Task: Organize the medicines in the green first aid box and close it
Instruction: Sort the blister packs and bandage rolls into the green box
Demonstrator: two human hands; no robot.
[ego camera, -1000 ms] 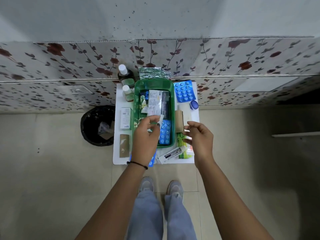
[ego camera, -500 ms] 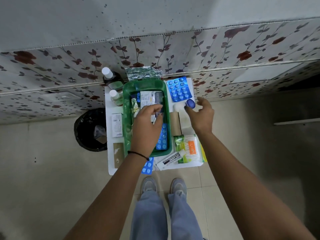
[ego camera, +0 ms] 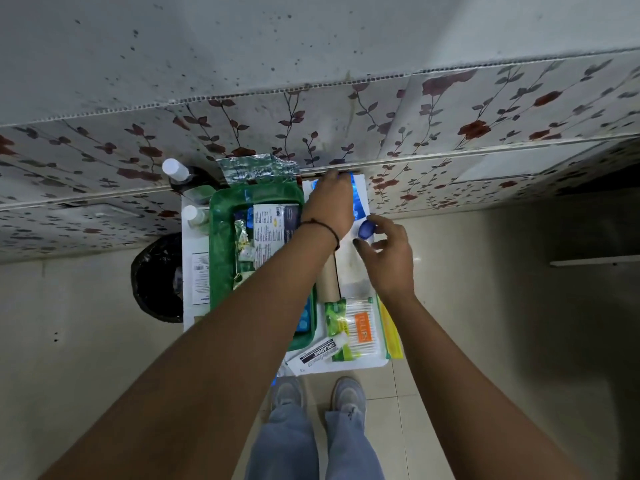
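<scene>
Change: a second earlier my left hand (ego camera: 329, 206) was inside the green first aid box (ego camera: 221, 244); it had since crossed right, over the blue blister pack (ego camera: 358, 202) on the worktop (ego camera: 349, 265) by the wall. My right hand (ego camera: 388, 258) had gone from the worktop's near edge up to the small blue cap-like piece (ego camera: 366, 229).
Left hand: palm down on the blister pack, fingers curled at its far edge; I could not tell whether they had closed on it.
Right hand: fingers partly spread, thumb and forefinger around the blue piece; whether they were gripping it I could not tell.
Meaning for task: I judged the packing only partly done. Next pick looked to be the blister pack and blue piece, bound for the box.
Box: open, on the worktop's left half, already holding strips and a printed carton (ego camera: 275, 230); my left forearm crossed it.
Still outside: two white-capped bottles (ego camera: 180, 174), a white box (ego camera: 201, 278), cotton buds pack (ego camera: 360, 327), ointment carton (ego camera: 318, 355).
Writing: "CIPLADINE" on the ointment carton; "TULIPS" on the orange label. Carton print in the box too small to read.
</scene>
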